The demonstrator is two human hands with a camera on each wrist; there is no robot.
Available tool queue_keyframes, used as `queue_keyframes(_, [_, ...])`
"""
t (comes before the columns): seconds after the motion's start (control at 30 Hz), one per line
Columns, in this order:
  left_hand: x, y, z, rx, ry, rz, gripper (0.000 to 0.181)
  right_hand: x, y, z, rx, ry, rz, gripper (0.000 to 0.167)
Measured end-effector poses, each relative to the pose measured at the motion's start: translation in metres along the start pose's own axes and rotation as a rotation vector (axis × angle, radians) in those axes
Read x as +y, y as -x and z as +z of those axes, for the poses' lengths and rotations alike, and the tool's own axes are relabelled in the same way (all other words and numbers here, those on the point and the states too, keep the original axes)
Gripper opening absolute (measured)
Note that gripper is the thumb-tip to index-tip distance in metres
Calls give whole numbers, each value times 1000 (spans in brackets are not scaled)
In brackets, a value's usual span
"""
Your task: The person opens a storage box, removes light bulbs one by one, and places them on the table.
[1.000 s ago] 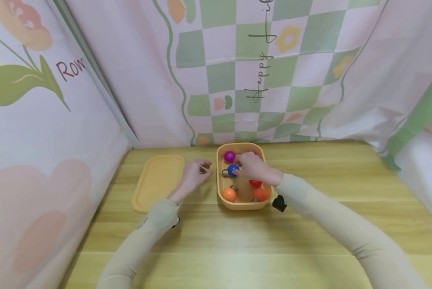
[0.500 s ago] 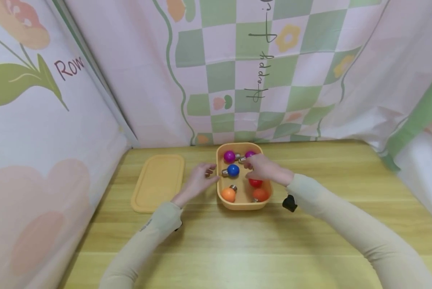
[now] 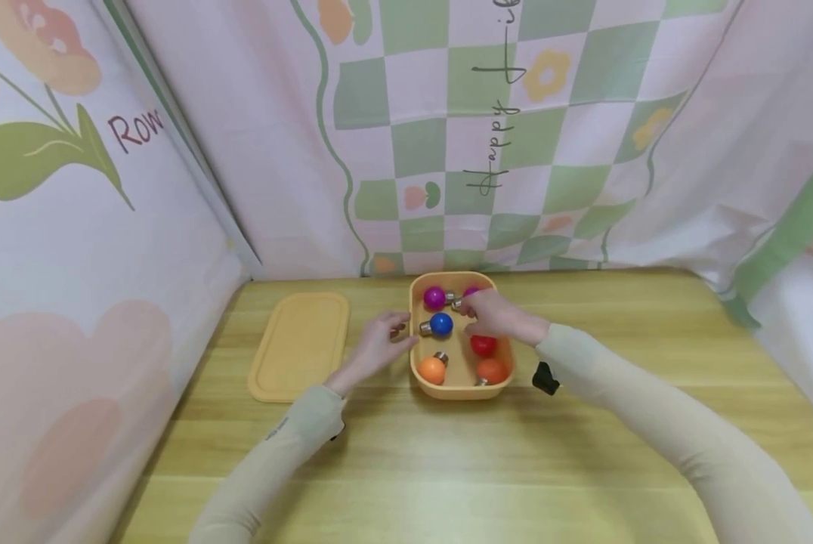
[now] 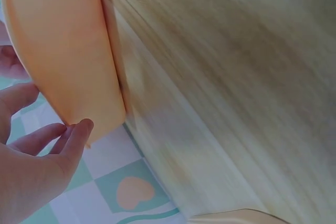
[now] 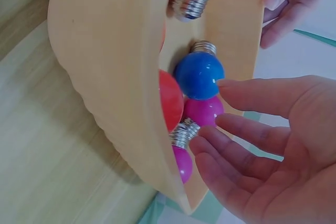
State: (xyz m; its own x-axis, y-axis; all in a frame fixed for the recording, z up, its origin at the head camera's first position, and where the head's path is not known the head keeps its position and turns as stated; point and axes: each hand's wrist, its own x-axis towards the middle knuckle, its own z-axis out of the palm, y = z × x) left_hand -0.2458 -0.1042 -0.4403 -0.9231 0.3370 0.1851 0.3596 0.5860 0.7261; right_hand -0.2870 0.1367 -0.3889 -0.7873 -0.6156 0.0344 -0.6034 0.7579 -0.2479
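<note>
Small round light bulbs with metal screw bases lie in an open pale-orange plastic box (image 3: 454, 393). Among them are a blue bulb (image 3: 441, 325), a red bulb (image 3: 483, 346), an orange bulb (image 3: 431, 370), a red-orange bulb (image 3: 493, 370) and two purple ones. My right hand (image 3: 496, 313) hovers over the box's right half, fingers loosely bent around nothing, partly hiding the right purple bulb (image 3: 471, 291). In the right wrist view its thumb appears close to the blue bulb (image 5: 199, 75). Beside the left rim is my left hand (image 3: 379, 344), fingertips at the edge with no grip visible.
A flat pale-orange lid (image 3: 300, 346) lies left of the box on the wooden table (image 3: 406, 468). Behind the table hangs a checkered, printed curtain (image 3: 474, 151). More printed cloth (image 3: 73, 264) encloses the left side.
My right hand has drawn back rightward from the blue bulb, which stays in the box. My left hand has come slightly right, up to the box's left rim.
</note>
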Motion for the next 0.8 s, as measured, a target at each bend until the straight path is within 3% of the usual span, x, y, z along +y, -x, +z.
queue_keyframes(0.3, [-2, -1, 2, -1, 3, 9, 50, -1, -13, -1, -32, -42, 31, 26])
queue_keyframes(0.57, [-2, 1, 1, -15, -105, 37, 52, -4, -22, 0, -75, -61, 52, 26])
queue_keyframes(0.8, [-2, 1, 2, -2, -107, 54, 51, -3, -32, 5, -129, -63, 94, 27])
